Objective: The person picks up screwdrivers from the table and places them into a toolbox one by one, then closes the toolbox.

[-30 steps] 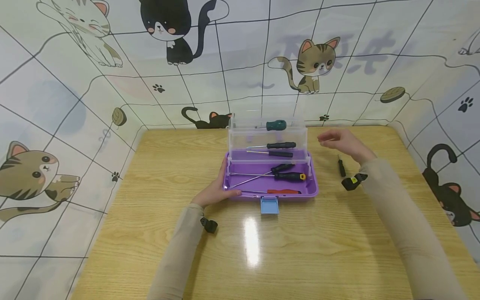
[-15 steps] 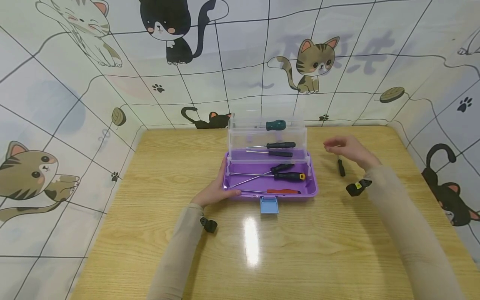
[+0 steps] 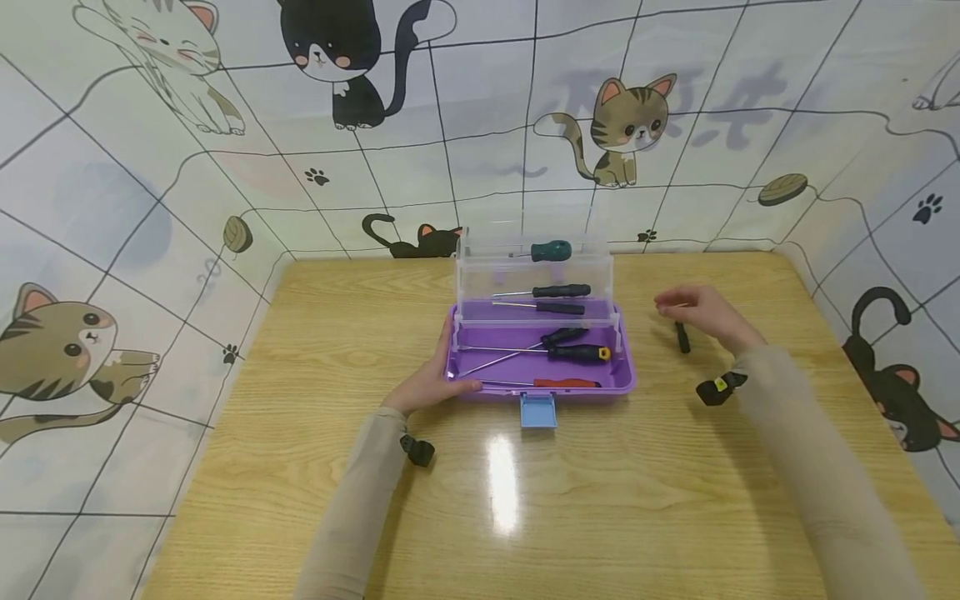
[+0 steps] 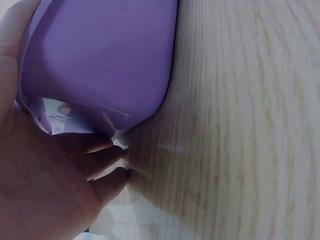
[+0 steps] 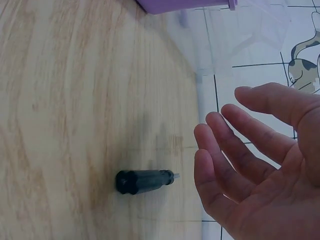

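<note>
The left hand [image 3: 426, 385] grips the left end of the purple toolbox [image 4: 110, 55], presumably to steady it, its fingers mostly hidden in the head view. The right hand [image 3: 707, 313], relaxed and holding nothing, hovers near a small black screwdriver [image 5: 145, 181] on the table [image 3: 600, 500], masking its shaft.

The person wears long beige fabric sleeves [image 3: 348, 508]. A small, boxy black camera [image 3: 420, 452] sits at five o'clock of the left cuff [image 3: 390, 422]; a yellow-patched black camera [image 3: 711, 392] at seven o'clock of the right cuff [image 3: 753, 357].
</note>
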### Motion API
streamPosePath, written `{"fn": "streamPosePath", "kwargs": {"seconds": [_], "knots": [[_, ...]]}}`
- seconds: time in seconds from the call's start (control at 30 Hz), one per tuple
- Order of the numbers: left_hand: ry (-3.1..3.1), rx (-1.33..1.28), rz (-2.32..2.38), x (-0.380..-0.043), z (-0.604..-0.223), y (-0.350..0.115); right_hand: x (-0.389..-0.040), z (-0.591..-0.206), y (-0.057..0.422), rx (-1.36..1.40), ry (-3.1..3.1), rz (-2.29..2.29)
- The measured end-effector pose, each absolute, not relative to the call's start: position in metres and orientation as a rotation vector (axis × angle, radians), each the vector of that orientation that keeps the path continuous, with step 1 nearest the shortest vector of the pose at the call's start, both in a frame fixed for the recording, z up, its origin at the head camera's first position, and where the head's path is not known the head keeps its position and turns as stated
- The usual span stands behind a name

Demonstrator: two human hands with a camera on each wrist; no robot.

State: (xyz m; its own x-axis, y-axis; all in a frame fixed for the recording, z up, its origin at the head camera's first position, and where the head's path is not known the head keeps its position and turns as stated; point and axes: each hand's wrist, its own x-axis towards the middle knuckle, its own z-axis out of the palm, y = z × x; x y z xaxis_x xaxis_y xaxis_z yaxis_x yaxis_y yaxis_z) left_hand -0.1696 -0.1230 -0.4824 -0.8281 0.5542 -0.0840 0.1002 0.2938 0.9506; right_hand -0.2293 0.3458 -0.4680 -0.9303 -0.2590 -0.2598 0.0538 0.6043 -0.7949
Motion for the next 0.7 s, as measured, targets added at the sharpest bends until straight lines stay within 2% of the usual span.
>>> {"fn": "streamPosePath", "kwargs": {"seconds": [0.1, 0.7], "knots": [[2.162, 0.556, 1.525, -0.167, -0.473, -0.123, -0.225, -0.469, 0.348, -0.126, 2.492, -1.25], [2.18, 0.562, 1.51, -0.165, -0.472, -0.122, -0.206, -0.484, 0.369, -0.01, 2.552, -1.311]]}}
